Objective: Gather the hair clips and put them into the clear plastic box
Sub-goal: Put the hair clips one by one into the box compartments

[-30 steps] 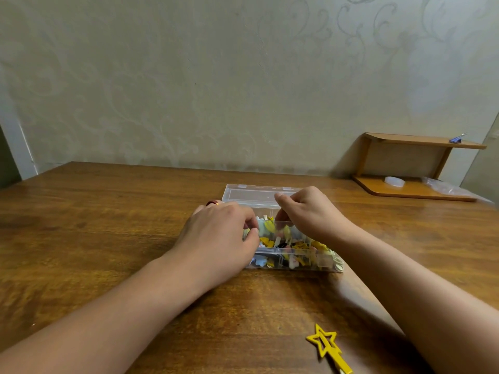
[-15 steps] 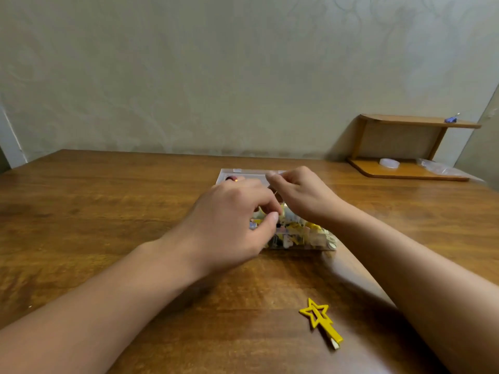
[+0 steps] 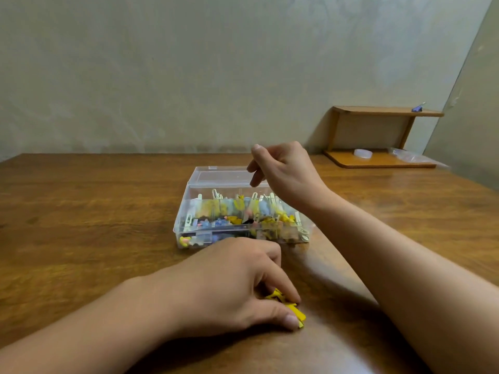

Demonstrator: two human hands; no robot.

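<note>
The clear plastic box [image 3: 181, 230] stands open in the middle of the wooden table [image 3: 81, 217], its lid [image 3: 216, 176] lying flat behind it. Several colourful hair clips [image 3: 237, 214] fill it, mostly yellow, blue and cream. A yellow star-shaped hair clip [image 3: 290, 306] lies on the table in front of the box. My left hand [image 3: 232, 287] rests on it, thumb and fingers pinching it. My right hand [image 3: 286, 171] hovers above the box's back right part, fingers loosely curled, holding nothing that I can see.
A small wooden shelf [image 3: 378, 136] stands at the table's far right corner, with a clear round lid [image 3: 363, 153] and a plastic bag [image 3: 410, 156] on its base and a blue clip [image 3: 418, 107] on top. A wall runs close behind the table.
My left hand has left the box and come back towards me onto the yellow star clip. My right hand has lifted up from the clips in the box.
</note>
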